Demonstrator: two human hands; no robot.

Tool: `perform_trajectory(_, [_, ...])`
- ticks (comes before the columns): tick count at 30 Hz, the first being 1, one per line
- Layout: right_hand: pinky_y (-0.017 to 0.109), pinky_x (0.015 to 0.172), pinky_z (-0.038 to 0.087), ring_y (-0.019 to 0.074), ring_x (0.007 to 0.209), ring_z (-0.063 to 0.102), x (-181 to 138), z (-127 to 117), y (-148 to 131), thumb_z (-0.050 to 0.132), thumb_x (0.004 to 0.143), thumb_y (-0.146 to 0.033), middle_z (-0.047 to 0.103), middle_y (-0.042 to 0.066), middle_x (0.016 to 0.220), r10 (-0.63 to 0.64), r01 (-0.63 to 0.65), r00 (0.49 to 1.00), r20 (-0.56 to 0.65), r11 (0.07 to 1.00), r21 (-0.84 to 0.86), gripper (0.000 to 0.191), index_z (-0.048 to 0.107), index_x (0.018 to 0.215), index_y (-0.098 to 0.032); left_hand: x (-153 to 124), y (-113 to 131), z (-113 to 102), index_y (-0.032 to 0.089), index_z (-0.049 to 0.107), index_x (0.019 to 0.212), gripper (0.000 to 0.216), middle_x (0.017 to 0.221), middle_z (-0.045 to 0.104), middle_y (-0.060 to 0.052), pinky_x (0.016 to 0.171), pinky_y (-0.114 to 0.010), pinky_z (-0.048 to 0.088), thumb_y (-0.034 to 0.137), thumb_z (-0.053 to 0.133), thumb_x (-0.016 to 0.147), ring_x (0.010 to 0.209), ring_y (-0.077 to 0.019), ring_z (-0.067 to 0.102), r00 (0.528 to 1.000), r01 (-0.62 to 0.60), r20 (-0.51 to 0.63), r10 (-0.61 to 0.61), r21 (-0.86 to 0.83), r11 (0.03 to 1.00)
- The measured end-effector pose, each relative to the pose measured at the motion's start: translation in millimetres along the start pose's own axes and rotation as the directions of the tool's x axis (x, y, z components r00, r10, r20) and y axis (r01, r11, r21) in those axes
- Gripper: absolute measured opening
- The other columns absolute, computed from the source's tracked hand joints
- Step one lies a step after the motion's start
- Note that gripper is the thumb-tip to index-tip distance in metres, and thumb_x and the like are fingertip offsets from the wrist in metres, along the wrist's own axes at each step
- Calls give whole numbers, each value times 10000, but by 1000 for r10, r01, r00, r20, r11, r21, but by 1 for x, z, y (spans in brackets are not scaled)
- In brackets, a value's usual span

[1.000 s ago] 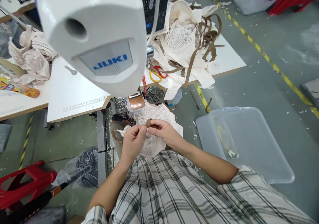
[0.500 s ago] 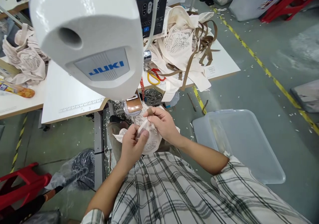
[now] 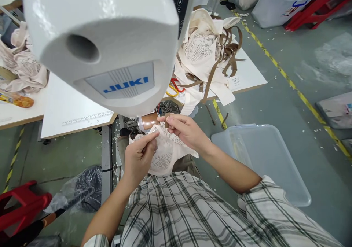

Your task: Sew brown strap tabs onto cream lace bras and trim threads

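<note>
A cream lace bra [image 3: 164, 155] hangs from my hands over my lap, just in front of the sewing machine. My left hand [image 3: 141, 152] is closed on its left side, the index finger stretched along the upper edge. Between the thumb and fingers of my right hand [image 3: 184, 129] is a short piece of brown strap [image 3: 167, 120], held above the lace. The white sewing machine head [image 3: 104, 52] marked JUKI fills the upper left and hides the needle. Under it shows a copper-coloured part [image 3: 149, 120].
Cream lace bras [image 3: 200, 49] with brown straps [image 3: 231, 49] lie heaped on the table's right side. Scissors [image 3: 176, 87] with red and yellow handles lie beside them. A translucent plastic lid or box [image 3: 269, 162] is on the floor at right; a red stool [image 3: 22, 206] stands lower left.
My right hand has moved slightly right and up with the brown strap. My left hand has shifted left, its index finger now straighter. The bra is spread wider, and the camera view has shifted.
</note>
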State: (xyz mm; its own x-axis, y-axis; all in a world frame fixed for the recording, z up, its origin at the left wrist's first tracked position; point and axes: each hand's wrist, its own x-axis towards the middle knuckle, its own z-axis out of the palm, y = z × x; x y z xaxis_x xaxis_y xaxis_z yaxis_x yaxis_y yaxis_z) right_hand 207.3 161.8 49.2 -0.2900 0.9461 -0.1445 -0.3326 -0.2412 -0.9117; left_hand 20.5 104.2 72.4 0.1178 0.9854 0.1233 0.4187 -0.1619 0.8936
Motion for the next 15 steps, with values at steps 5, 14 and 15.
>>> perform_trajectory(5, [209, 606, 476, 71, 623, 491, 9, -10, 1, 814, 786, -378, 576, -36, 730, 78, -74, 996, -40, 992, 103, 226, 759, 948, -230, 6, 1, -8, 197, 763, 1161, 268, 850, 766, -34, 593, -186, 511, 263, 585, 972, 676, -113, 668, 998, 63, 7, -63, 31, 998])
perform_trajectory(14, [157, 549, 492, 49, 538, 528, -1, -19, -2, 846, 747, -441, 576, -40, 602, 245, -231, 969, -41, 948, 218, 311, 765, 913, -192, 3, -4, -8, 191, 761, 1149, 272, 904, 785, -54, 673, -206, 553, 274, 573, 971, 738, -137, 709, 997, 69, 13, -70, 49, 996])
perform_trajectory(15, [149, 522, 467, 42, 517, 503, -3, -19, -2, 855, 738, -430, 554, -49, 585, 248, -234, 968, -35, 947, 220, 311, 760, 909, -188, 3, -3, -8, 189, 760, 1142, 269, 897, 784, -54, 671, -207, 554, 274, 571, 970, 732, -137, 708, 998, 64, 15, -65, 51, 997])
